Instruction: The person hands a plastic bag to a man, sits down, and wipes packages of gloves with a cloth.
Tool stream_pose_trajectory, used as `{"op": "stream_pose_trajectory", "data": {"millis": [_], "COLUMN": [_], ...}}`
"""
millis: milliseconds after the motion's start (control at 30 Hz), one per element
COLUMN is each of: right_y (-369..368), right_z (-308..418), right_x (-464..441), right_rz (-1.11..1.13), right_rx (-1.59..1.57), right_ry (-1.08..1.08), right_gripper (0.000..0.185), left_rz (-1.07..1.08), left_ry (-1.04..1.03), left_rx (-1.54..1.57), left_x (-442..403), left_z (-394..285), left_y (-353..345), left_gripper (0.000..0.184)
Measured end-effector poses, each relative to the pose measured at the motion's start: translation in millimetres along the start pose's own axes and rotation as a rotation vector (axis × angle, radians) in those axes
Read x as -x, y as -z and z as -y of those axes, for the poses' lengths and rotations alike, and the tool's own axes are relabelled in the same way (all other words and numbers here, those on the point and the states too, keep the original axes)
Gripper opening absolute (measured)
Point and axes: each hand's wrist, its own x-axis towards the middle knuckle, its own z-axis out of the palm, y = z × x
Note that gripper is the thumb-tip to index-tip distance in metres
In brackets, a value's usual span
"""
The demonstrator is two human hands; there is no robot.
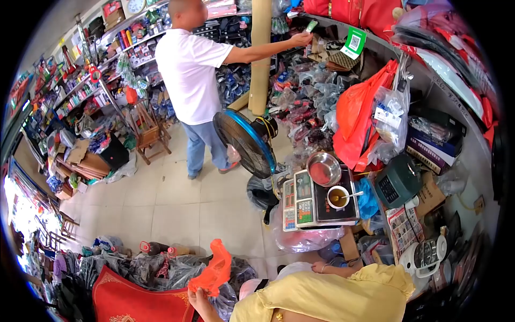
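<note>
Tiled floor beyond; left hand clamped on orange plastic bag; right hand near yellow top, grip unclear.

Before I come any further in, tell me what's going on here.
The left hand holds up an orange bag. The right hand is close to the body; whether it holds anything can't be made out. Across the shop, a person in a white shirt holds out what looks like a phone near a green sign. A cup with a spoon in it stands on the scale.
</note>
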Motion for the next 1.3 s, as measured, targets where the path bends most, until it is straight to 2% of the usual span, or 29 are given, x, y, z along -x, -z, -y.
{"op": "stream_pose_trajectory", "data": {"millis": [133, 200, 233, 267, 333, 467, 533, 600, 667, 733, 800, 867, 900, 967, 1000, 1067, 1100, 1167, 1200, 1267, 1300], "right_y": [30.6, 42.9, 25.7, 26.1, 31.7, 38.9, 31.7, 36.2, 51.7, 39.8, 31.0, 45.5, 47.5, 44.9, 48.5, 65.3, 70.9, 79.6, 85.9, 100.6, 100.9], "right_z": [23.9, 30.1, 3.0, 5.5, 11.5, 50.2, 64.8, 112.3, 172.7, 211.6, 252.2, 300.7, 310.9, 333.3, 335.5, 325.8, 315.5, 299.2, 304.5, 323.7, 336.2], "right_x": [18.0, 18.5, -12.5, -10.9, -10.1, 2.1, -6.0, 3.0, 14.4, -4.8, -5.4, 14.4, 9.7, 2.1, -5.0, -21.3, -34.5, -54.4, -48.2, -22.7, 1.6], "right_rz": [-0.075, -0.053, -0.107, -0.103, -0.276, -0.224, -0.002, 0.009, 0.08, 0.067, -0.108, -0.103, -0.075, -0.361, -0.342, -0.261, -0.254, -0.215, -0.204, 0.037, 0.02], "right_rx": [0.004, -0.189, -0.226, -0.226, -0.372, -0.438, -0.546, -0.573, -0.478, -0.329, -0.29, -0.256, -0.247, -0.265, -0.26, -0.417, -0.413, -0.608, -0.601, -0.919, -0.781], "right_ry": [0.046, -0.049, -0.053, -0.053, -0.161, -0.25, -0.105, 0.024, 0.141, 0.277, 0.48, 0.472, 0.489, 0.467, 0.484, 0.512, 0.516, 0.471, 0.474, 0.624, 0.796], "right_gripper": [0.025, 0.024, 0.022, 0.022, 0.021, 0.02, 0.033, 0.034, 0.046, 0.069, 0.093, 0.104, 0.104, 0.092, 0.092, 0.063, 0.063, 0.032, 0.032, 0.017, 0.016], "left_rz": [0.051, 0.022, -0.003, -0.005, -0.026, -0.059, 0.004, 0.012, -0.01, 0.035, 0.043, 0.081, 0.071, 0.165, 0.192, 0.167, 0.163, 0.154, 0.151, 0.146, 0.181], "left_ry": [-0.006, 0.011, 0.026, 0.027, 0.029, 0.056, 0.054, 0.075, 0.12, 0.127, 0.127, 0.14, 0.131, 0.103, 0.094, 0.092, 0.099, 0.109, 0.12, 0.119, 0.128], "left_rx": [0.03, 0.004, -0.022, -0.024, -0.02, -0.048, -0.056, -0.05, -0.105, -0.073, -0.108, -0.1, -0.129, -0.137, -0.108, -0.104, -0.096, -0.086, -0.076, -0.069, -0.093], "left_x": [1.1, 2.4, 2.7, 3.7, 6.4, 11.6, 13.1, 18.5, 26.0, 29.7, 30.0, 36.0, 38.4, 41.8, 42.9, 46.9, 48.2, 47.4, 47.2, 40.0, 36.0], "left_z": [4.5, 7.5, 8.5, 8.9, 9.4, 9.9, 14.2, 14.2, 6.1, -1.7, -5.1, -16.6, -21.0, -28.5, -28.8, -32.9, -33.1, -29.6, -24.8, -4.3, 5.6], "left_y": [5.3, 9.5, 10.4, 11.4, 11.8, 17.0, 17.3, 7.6, -7.4, -22.2, -28.2, -44.0, -50.7, -58.8, -61.2, -71.5, -77.5, -87.5, -91.1, -97.9, -102.5], "left_gripper": [0.016, 0.015, 0.015, 0.015, 0.014, 0.014, 0.015, 0.021, 0.025, 0.029, 0.032, 0.029, 0.035, 0.034, 0.034, 0.033, 0.033, 0.033, 0.034, 0.035, 0.036]}}
